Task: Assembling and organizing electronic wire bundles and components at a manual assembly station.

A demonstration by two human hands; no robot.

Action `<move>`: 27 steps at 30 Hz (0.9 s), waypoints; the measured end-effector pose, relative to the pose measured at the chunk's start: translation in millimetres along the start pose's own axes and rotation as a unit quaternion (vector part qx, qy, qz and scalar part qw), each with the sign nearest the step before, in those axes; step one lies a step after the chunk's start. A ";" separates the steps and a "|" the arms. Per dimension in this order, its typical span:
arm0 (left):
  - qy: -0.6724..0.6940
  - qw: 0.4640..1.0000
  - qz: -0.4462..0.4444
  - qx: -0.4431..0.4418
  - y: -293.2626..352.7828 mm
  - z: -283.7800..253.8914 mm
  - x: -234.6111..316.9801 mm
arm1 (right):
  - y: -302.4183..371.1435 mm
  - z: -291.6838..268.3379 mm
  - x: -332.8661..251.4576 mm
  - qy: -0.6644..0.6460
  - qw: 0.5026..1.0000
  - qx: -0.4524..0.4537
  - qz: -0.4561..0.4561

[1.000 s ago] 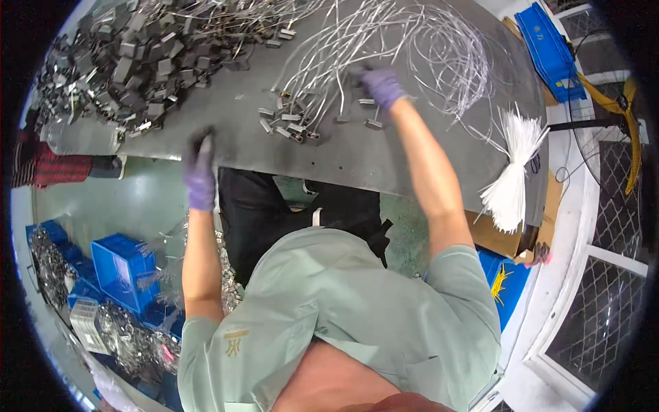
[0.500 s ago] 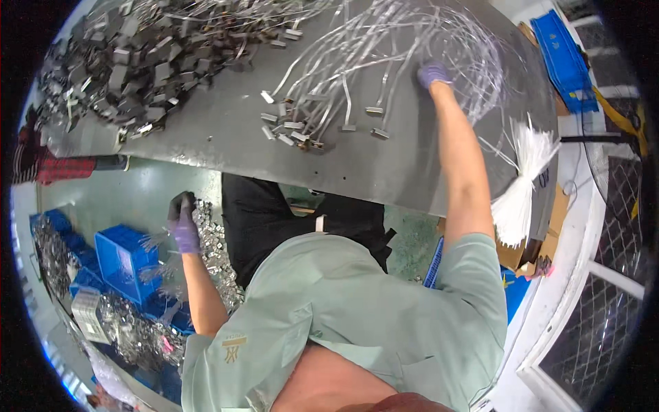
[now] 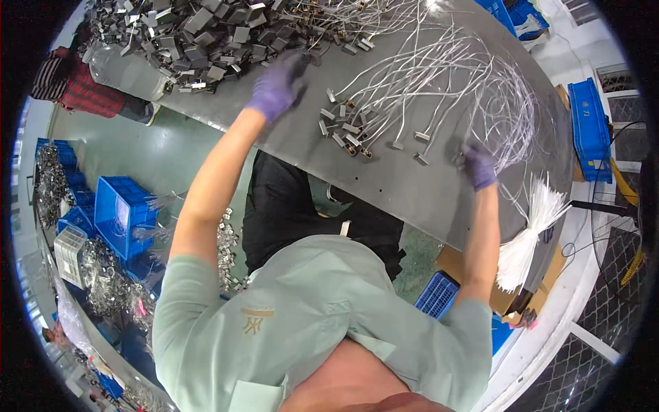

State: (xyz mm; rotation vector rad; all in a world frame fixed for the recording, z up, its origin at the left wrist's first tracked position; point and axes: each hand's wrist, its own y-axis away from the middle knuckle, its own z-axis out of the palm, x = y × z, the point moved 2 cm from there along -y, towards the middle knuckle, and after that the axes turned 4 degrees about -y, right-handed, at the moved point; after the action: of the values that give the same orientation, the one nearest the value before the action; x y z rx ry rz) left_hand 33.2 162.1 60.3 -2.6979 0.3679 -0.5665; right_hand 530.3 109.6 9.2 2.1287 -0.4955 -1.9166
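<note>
My left hand (image 3: 278,88), in a purple glove with dark fingertips, reaches over the grey table beside a heap of dark rectangular connector blocks (image 3: 199,22). Its fingers and thumb are apart, and I see nothing held in them. My right hand (image 3: 478,167), gloved the same way, is low over the table at the near side of a coil of clear-white cables (image 3: 511,117). Its fingers look loosely spread and slightly blurred, with nothing visible in them. Several metal-ended connectors (image 3: 350,134) lie between my hands, at the ends of these cables.
A bundle of white strips (image 3: 528,237) hangs over the table's right edge. Blue crates stand at the right (image 3: 590,130) and on the floor at left (image 3: 123,216). Small metal parts (image 3: 226,247) lie on the floor. Another person's checked sleeve (image 3: 93,89) shows at far left.
My left hand has risen from beside the table to over it, near the connector heap. My right hand has drawn back toward me from the cable coil. The view has shifted.
</note>
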 end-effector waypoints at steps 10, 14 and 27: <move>-0.126 0.992 -0.003 -0.004 -18.8 70.0 -26.3 | 80.0 51.8 22.8 0.030 0.998 0.031 -0.048; -0.088 0.964 -0.168 -0.185 29.0 27.3 -28.4 | 79.1 63.5 22.4 -0.018 1.000 0.020 -0.006; 0.495 0.765 -0.410 -0.035 315.6 -86.3 -23.1 | 57.8 210.6 -55.4 -0.145 0.987 -0.053 -0.054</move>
State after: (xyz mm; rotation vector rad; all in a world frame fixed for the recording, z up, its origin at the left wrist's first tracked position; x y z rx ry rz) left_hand -80.1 -140.2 1.9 -2.2311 -0.6314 -2.2452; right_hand 311.3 89.6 58.2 1.8557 -0.3253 -2.2750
